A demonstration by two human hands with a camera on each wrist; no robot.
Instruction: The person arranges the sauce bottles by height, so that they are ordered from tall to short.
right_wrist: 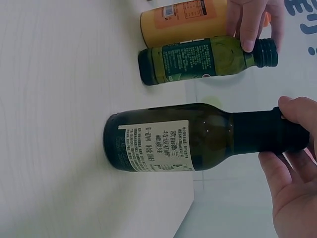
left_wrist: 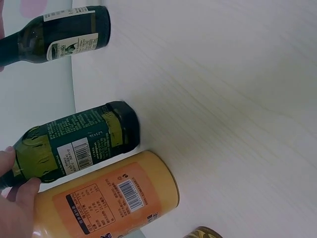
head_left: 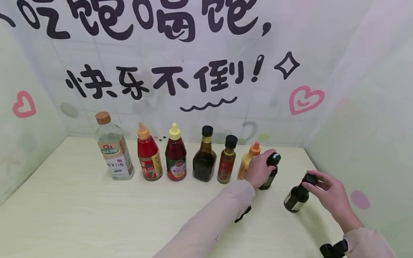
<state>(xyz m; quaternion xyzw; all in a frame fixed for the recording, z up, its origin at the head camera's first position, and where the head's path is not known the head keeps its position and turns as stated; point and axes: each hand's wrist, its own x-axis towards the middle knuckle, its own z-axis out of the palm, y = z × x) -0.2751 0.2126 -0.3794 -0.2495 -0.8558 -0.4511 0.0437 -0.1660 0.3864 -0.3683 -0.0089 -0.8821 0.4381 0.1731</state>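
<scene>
My left hand [head_left: 259, 168] holds a green glass bottle [head_left: 269, 181] by its neck, beneath the dark cap. In the left wrist view, this green bottle [left_wrist: 84, 141] shows a barcode label and stands close beside a yellow squeeze bottle [left_wrist: 114, 193]. The thumb and fingers of my right hand [head_left: 330, 193] pinch the black cap of a small dark olive oil bottle [head_left: 294, 201], off to the right and nearer me. Its white printed label [right_wrist: 156, 144] faces the right wrist camera, and its base is right at the tabletop.
Left of my hands runs a row of bottles: a brown sauce bottle with red label [head_left: 226, 163], a dark square bottle [head_left: 204, 161], two red squeeze bottles, and a clear vinegar bottle [head_left: 117, 158] at the far left. A printed wall sheet [head_left: 213, 56] rises behind the pale table [head_left: 110, 219].
</scene>
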